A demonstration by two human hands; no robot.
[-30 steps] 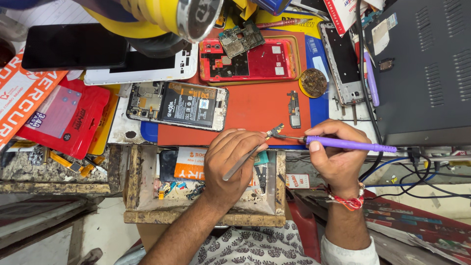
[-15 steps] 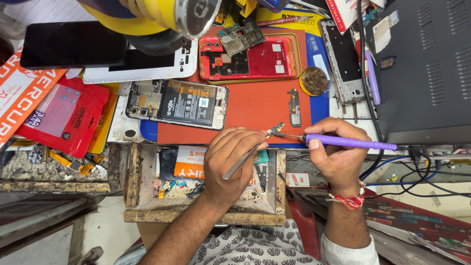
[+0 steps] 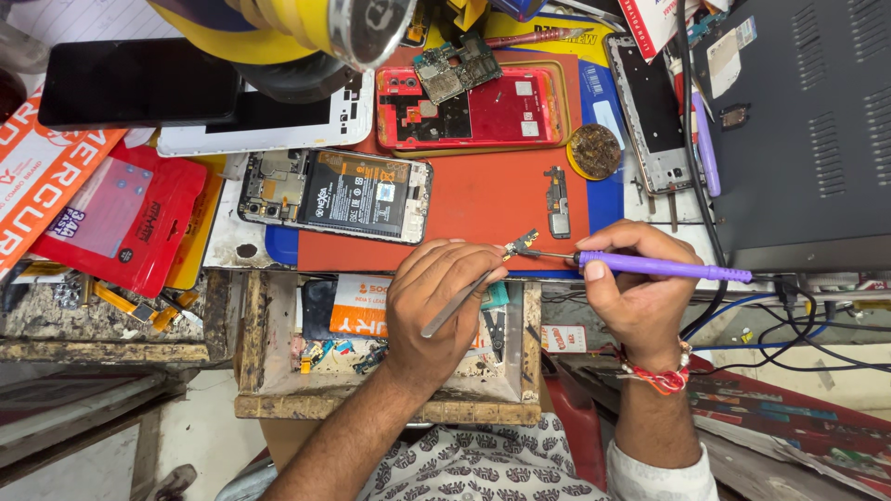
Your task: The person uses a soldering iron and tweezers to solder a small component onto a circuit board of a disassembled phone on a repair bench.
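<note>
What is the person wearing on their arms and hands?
Both hands are bare, with no gloves or rings visible. The right hand has a bracelet of red, white and yellow threads with small beads tied round the wrist, and farther up a white sleeve cuff. The left hand has nothing on its wrist, and that forearm is uncovered as far as it shows.

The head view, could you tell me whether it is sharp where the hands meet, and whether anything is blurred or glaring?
In the head view the left hand with the tweezers and the right hand with the purple soldering iron are sharp under even light, with soft shadows; the yellow lamp at the top edge is close and blurred, with slight glare on its metal rim.
</note>
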